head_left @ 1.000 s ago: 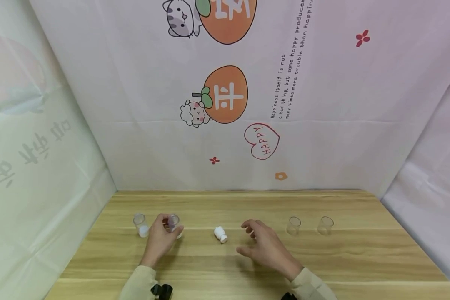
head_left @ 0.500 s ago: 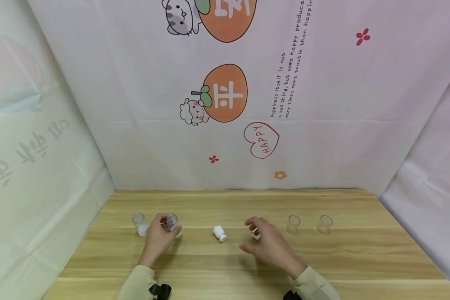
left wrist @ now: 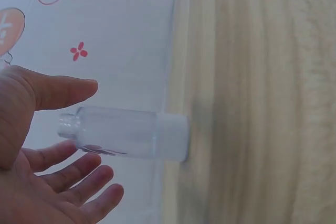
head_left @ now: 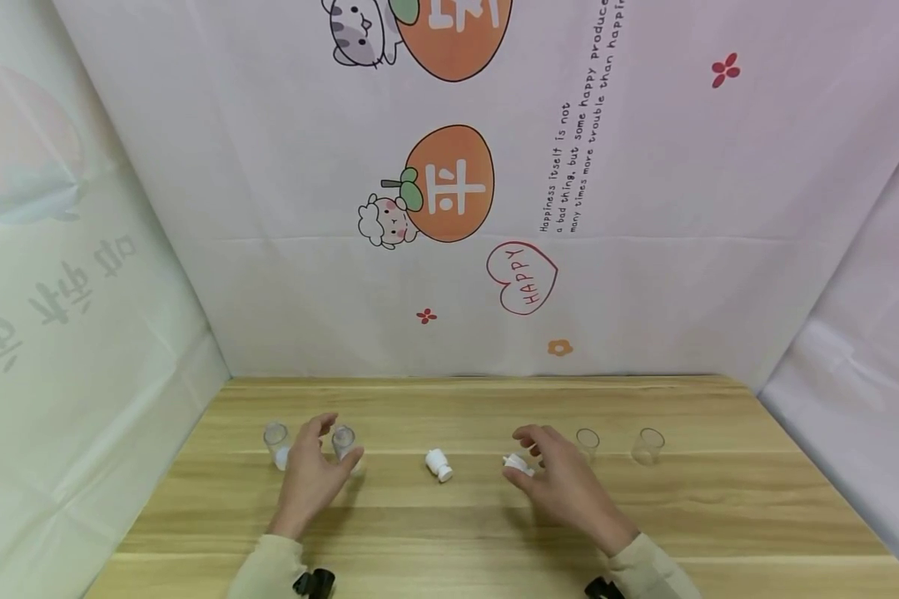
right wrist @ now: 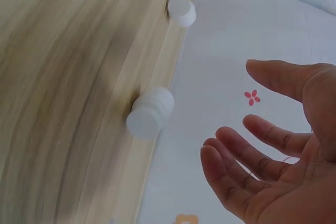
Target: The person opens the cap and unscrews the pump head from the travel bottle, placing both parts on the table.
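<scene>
A clear bottle with a white base (left wrist: 126,132) stands upright on the table. My left hand (head_left: 310,478) is around it, thumb and fingers spread and apart from its sides in the left wrist view. Left of that hand is a similar clear bottle (head_left: 276,443), partly hidden. My right hand (head_left: 569,487) hovers with loosely bent fingers beside a white pump-head-like cap (head_left: 518,464) lying on the table; its fingers hold nothing in the right wrist view. Another such white cap (head_left: 439,466) lies midway between the hands.
Two clear open cylinders stand to the right: one (head_left: 588,441) partly behind the right hand, the other (head_left: 648,447) farther right. A white printed cloth (head_left: 307,308) rises at the back edge of the wooden table (head_left: 449,532), with cloth on both sides too.
My left fingers have spread away from the bottle they were gripping. My right hand has moved right, and the white cap that it hid now shows beside its fingers.
</scene>
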A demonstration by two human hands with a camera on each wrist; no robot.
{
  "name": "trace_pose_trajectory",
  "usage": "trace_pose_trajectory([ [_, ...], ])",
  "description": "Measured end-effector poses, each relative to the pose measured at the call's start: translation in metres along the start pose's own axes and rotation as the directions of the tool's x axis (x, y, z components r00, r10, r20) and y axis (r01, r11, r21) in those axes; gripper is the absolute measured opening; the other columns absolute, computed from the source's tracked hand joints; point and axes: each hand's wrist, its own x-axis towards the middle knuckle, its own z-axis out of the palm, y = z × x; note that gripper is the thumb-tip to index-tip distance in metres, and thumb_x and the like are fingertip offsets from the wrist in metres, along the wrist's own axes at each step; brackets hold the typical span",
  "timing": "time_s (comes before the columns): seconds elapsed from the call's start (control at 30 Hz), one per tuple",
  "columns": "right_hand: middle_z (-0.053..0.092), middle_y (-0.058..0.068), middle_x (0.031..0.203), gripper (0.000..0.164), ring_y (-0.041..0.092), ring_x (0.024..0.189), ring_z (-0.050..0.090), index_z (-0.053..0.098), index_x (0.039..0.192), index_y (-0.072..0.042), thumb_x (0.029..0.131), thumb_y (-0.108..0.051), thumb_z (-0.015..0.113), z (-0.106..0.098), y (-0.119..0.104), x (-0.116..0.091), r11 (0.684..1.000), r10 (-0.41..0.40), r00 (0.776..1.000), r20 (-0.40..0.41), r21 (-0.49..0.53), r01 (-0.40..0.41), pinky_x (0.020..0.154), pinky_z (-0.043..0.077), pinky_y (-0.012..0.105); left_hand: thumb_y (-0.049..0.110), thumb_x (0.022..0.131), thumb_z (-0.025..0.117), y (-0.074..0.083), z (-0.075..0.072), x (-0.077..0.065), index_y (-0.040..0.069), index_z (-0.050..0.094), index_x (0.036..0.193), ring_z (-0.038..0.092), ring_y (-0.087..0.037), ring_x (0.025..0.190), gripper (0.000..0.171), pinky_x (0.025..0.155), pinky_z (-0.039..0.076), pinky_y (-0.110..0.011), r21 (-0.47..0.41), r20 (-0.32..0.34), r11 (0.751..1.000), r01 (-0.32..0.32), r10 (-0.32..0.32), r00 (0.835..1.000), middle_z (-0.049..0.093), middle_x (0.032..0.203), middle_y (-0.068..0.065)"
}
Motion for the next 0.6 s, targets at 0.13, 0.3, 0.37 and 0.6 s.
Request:
trace_pose_trajectory([
  [0.13, 0.068, 0.008, 0.111, 0.043, 0.026, 0.099, 0.065, 0.067, 0.120, -0.007, 0.084, -0.020, 0.085, -0.003, 0.005, -0.001, 0.999, -0.043, 0.999, -0.030, -0.025, 0.042, 0.083, 0.055, 0.039, 0.017, 0.088, 0.081, 0.008, -0.003, 0.001, -0.005, 0.047, 0.143, 0.048, -0.045, 0.129, 0.069, 0.102, 0.042, -0.060, 0.105, -0.039, 0.989, -0.108, 0.113, 0.993, 0.051, 0.140, -0.027],
  [0.3, 0.067, 0.010, 0.115, 0.043, 0.030, 0.105, 0.063, 0.066, 0.124, -0.005, 0.087, -0.022, 0.082, -0.005, 0.010, -0.002, 0.989, -0.112, 0.990, -0.083, -0.110, 0.103, 0.085, 0.053, 0.046, 0.016, 0.085, 0.083, 0.021, -0.005, 0.000, -0.008, 0.051, 0.139, 0.050, -0.046, 0.126, 0.067, 0.101, 0.043, -0.059, 0.259, -0.066, 0.935, -0.241, 0.266, 0.962, 0.053, 0.136, -0.029],
  [0.37, 0.066, 0.012, 0.116, 0.044, 0.032, 0.107, 0.062, 0.066, 0.124, -0.003, 0.088, -0.022, 0.082, -0.005, 0.013, -0.003, 0.978, -0.157, 0.981, -0.109, -0.154, 0.140, 0.086, 0.052, 0.049, 0.016, 0.084, 0.085, 0.027, -0.004, -0.001, -0.010, 0.052, 0.136, 0.050, -0.048, 0.125, 0.068, 0.102, 0.042, -0.060, 0.312, -0.067, 0.906, -0.285, 0.320, 0.945, 0.053, 0.135, -0.031],
  [0.6, 0.065, 0.021, 0.119, 0.045, 0.041, 0.111, 0.060, 0.064, 0.125, 0.000, 0.089, -0.022, 0.081, -0.008, 0.022, 0.000, 0.933, -0.279, 0.949, -0.148, -0.275, 0.231, 0.087, 0.053, 0.055, 0.017, 0.081, 0.087, 0.039, 0.006, 0.001, -0.011, 0.056, 0.130, 0.052, -0.046, 0.124, 0.065, 0.107, 0.037, -0.057, 0.426, -0.070, 0.808, -0.408, 0.479, 0.875, 0.057, 0.129, -0.028],
])
